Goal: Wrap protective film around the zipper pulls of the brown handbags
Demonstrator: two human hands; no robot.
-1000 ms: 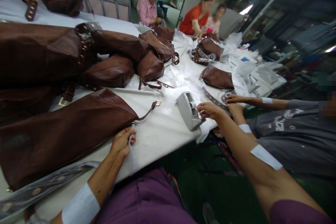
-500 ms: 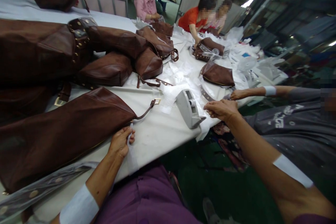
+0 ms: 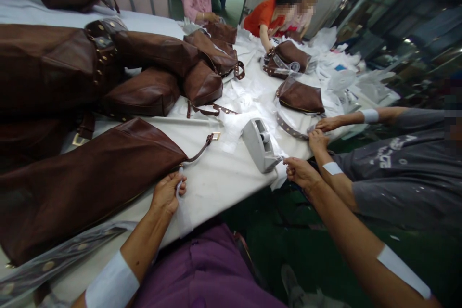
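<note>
My left hand [image 3: 168, 192] is closed on a strip of translucent plastic wrap [image 3: 185, 219] at the zipper end of a large brown leather bag [image 3: 97, 178]. The bag lies on its side, and its short strap [image 3: 198, 154] with a gold buckle points to the right. At the front edge of a grey tape dispenser [image 3: 256, 147], my right hand [image 3: 301, 173] pinches the end of the tape; the tape itself is hard to make out. A studded strap [image 3: 61, 260] in clear plastic lies along the bag's near side.
More brown bags [image 3: 144, 94] are heaped at the back left. To the right, a co-worker in a grey shirt [image 3: 397, 163] handles a plastic-wrapped studded strap [image 3: 288, 127]. Other people work across the white table [image 3: 224, 187], among crumpled plastic.
My right hand has moved down and slightly right, to the tape dispenser's front edge. My left hand stays on the plastic strip. The co-worker's second hand now shows on the studded strap.
</note>
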